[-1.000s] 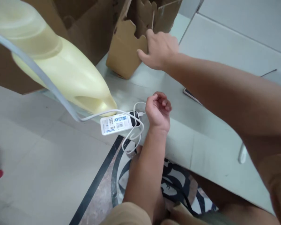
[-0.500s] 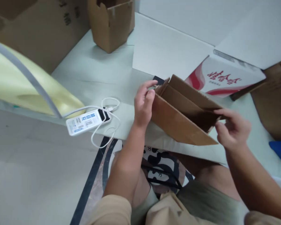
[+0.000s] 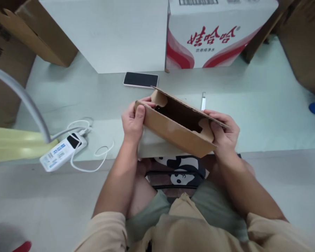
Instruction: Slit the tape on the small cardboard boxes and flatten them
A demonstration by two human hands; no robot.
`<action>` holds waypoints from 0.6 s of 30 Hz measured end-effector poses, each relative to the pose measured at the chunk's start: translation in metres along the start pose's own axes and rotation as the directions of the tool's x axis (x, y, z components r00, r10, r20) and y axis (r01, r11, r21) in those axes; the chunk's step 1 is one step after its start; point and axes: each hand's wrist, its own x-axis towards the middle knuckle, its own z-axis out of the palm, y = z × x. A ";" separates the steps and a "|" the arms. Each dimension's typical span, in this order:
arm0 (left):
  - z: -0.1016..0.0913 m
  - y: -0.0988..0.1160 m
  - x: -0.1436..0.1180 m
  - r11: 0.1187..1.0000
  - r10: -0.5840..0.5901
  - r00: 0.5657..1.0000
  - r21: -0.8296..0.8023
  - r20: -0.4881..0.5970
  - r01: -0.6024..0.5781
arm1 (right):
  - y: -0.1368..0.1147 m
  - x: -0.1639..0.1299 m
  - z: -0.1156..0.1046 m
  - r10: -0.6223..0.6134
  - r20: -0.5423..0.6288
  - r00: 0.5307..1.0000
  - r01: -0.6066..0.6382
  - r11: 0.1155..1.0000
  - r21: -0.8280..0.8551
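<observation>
Hands [image 3: 132, 122] [image 3: 224, 131] hold empty cardboard box [image 3: 177, 131] by both ends.

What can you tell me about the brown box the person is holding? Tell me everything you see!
The brown cardboard box is small, long and plain, with no print showing. It is partly folded: its top is open, the inside looks dark, and rounded flaps stick up at both ends. It is tilted, with the right end lower. The left hand grips its left end, thumb on the front wall, and the right hand grips its right end. It is held above the near edge of the pale table, over the person's lap.
</observation>
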 end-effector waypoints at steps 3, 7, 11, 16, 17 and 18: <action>0.013 -0.005 -0.002 0.999 -0.028 1.000 0.043 -0.004 0.029 | -0.001 -0.008 -0.020 -0.033 0.055 0.998 0.033 0.999 0.013; 0.035 -0.003 -0.007 0.995 -0.070 0.997 0.078 0.020 0.069 | -0.002 -0.021 -0.056 -0.093 0.118 0.989 0.102 0.993 -0.066; 0.050 0.007 -0.010 0.978 -0.157 0.986 0.150 0.050 0.148 | -0.005 -0.028 -0.081 -0.196 0.176 0.965 0.213 0.973 -0.084; 0.063 0.020 -0.019 0.966 -0.182 0.983 0.192 0.018 0.175 | -0.007 -0.024 -0.091 -0.150 0.201 0.968 0.169 0.983 -0.078; 0.066 0.021 -0.022 0.965 -0.173 0.985 0.205 0.013 0.167 | -0.005 -0.023 -0.092 -0.151 0.187 0.971 0.166 0.984 -0.069; 0.068 0.021 -0.025 0.964 -0.158 0.987 0.217 0.010 0.152 | -0.004 -0.022 -0.092 -0.157 0.167 0.973 0.170 0.983 -0.068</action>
